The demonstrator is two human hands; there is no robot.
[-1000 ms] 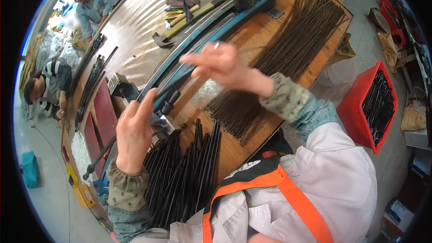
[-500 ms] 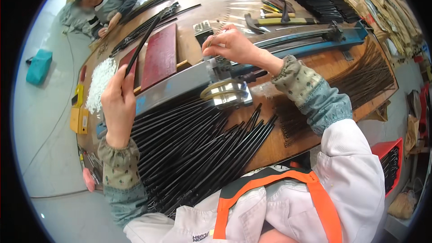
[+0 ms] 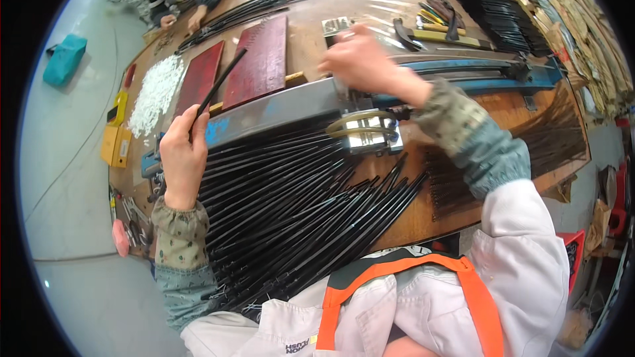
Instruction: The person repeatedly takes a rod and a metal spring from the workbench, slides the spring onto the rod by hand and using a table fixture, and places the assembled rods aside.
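With our left hand (image 3: 182, 162), we pinch a slim black rod (image 3: 223, 80), tilted upward in front of two dark red boards (image 3: 259, 59). Our right hand (image 3: 362, 61) is blurred near the metal clamp block (image 3: 372, 133); we cannot tell its grip. A rod pile (image 3: 291, 208) covers the near workbench (image 3: 411, 218).

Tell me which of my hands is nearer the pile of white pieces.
Left. Your left hand is just below and right of the white pile; your right hand is farther right, beyond the red boards.
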